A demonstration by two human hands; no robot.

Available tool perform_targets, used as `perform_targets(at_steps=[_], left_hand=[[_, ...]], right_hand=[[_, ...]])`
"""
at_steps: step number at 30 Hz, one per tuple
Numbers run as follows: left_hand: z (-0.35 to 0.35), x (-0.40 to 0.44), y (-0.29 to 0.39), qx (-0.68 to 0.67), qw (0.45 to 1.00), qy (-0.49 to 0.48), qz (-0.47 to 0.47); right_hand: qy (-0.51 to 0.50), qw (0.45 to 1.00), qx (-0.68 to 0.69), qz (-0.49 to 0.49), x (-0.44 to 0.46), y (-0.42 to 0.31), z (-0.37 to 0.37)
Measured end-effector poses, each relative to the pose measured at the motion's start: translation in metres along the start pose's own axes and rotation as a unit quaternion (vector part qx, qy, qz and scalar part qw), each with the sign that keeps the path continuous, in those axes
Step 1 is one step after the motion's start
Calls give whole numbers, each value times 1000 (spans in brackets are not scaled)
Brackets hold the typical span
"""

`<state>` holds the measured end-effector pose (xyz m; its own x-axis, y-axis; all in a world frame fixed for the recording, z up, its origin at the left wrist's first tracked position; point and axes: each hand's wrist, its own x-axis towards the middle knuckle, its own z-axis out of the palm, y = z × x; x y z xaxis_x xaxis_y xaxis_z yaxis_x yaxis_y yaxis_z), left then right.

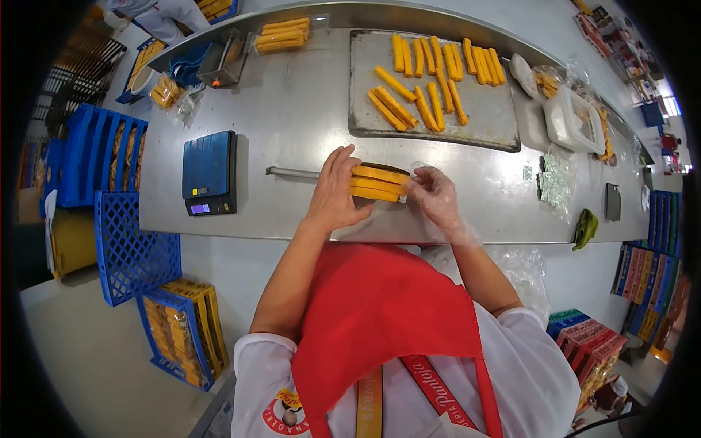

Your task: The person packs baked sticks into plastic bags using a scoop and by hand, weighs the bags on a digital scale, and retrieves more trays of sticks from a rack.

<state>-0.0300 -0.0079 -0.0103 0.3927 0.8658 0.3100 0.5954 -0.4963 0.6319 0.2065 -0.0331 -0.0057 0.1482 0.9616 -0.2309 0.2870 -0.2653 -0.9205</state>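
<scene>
A small stack of yellow breadsticks lies near the front edge of the steel table. Around its left end curves my bare left hand, thumb below and fingers above. My right hand, in a clear plastic glove, has its fingers bunched at the right end; what they pinch is unclear, though something like clear film shows there. Beneath and behind the stack is a dark, round-edged thing, and a grey metal handle sticks out to the left. More breadsticks lie in loose rows on a metal baking tray.
A blue-topped scale stands on the left. Bagged breadsticks lie at the back. On the right are a white plastic tub, clear bags and a green cloth. Blue crates stand beside the table.
</scene>
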Motion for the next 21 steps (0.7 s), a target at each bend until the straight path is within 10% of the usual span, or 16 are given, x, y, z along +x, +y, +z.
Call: perform_targets(at_steps=[4, 7, 9, 16, 21], left_hand=[[0, -1, 0, 4, 1000, 0, 0], [0, 0, -2, -6, 1000, -6, -2], [0, -1, -2, -5, 1000, -6, -4], [-1, -1, -1, -8, 1000, -11, -8], [-1, 0, -1, -8, 1000, -11, -5]], right_hand=[[-44, 978, 171, 112, 8, 12, 12], [-22, 984, 174, 31, 4, 10, 14], [-53, 973, 81, -211, 0, 14, 5], [-4, 958, 166, -234, 8, 15, -2], [-2, 943, -26, -332, 14, 32, -13]])
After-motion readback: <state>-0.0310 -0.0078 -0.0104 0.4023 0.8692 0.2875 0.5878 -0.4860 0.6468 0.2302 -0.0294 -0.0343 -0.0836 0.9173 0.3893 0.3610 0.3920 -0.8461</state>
